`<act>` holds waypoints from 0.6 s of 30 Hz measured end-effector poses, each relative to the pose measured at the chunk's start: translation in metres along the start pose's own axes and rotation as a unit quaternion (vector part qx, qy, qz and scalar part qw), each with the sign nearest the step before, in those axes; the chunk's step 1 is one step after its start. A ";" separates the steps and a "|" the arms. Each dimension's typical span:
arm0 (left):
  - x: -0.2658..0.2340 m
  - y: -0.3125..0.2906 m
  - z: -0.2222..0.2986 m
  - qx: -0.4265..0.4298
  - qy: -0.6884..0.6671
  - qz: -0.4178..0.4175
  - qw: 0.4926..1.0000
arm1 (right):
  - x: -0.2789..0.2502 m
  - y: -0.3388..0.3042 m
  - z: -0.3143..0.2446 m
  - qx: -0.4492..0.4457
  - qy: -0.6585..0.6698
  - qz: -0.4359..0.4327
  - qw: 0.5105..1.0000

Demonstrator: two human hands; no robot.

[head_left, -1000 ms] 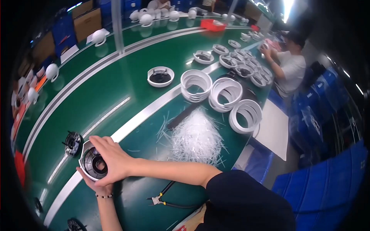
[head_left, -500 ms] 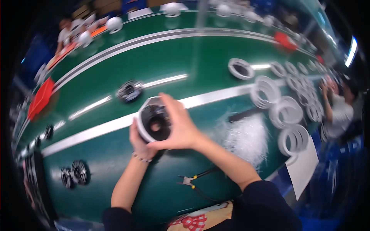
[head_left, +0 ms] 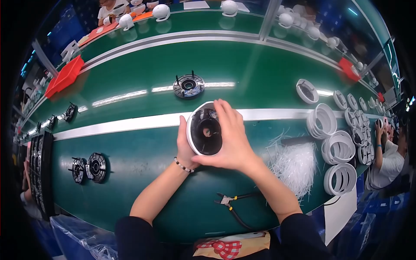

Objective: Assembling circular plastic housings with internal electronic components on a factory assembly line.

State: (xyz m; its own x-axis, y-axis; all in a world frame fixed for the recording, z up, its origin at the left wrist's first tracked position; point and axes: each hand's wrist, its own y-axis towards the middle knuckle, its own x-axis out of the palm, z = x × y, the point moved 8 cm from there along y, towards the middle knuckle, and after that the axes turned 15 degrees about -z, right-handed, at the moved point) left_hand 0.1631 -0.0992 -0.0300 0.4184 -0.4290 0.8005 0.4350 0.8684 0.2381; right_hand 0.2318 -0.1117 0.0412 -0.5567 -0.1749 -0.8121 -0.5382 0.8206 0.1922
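Note:
Between my two hands is a white round housing with a glossy black inside [head_left: 207, 131] and a hole in its middle, tilted toward me above the green table. My left hand [head_left: 185, 141] wraps its left side, wearing a beaded bracelet on the wrist. Across the right side and rim lie the fingers of my right hand [head_left: 232, 138], its thumb along the bottom edge. Beyond my hands a black round part with upright prongs [head_left: 189, 86] rests on the green surface. Diagonal cutters [head_left: 227, 200] with black and yellow handles lie nearer me, jaws apart.
Stacked white rings [head_left: 340, 178] and a heap of clear plastic strips [head_left: 294, 167] are at the right. Two black round parts [head_left: 96, 167] lie at left, near a black rack [head_left: 41, 173]. A red tray [head_left: 65, 77] stands far left; co-workers sit far left and right.
The view has swung left and sharpened, so the table's things appear farther right and my hands too. Both hands still grip the white housing.

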 end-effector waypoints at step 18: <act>-0.008 -0.011 0.020 0.056 -0.031 -0.042 0.997 | 0.015 0.008 -0.019 0.037 -0.032 0.111 0.993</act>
State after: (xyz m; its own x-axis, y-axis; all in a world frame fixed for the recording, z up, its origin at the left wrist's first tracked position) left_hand 0.1391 -0.1002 -0.0284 0.3317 -0.4883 0.8071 0.3739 0.8536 0.3628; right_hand 0.2073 -0.1182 0.0411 -0.6138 0.0472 -0.7880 -0.3582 0.8729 0.3313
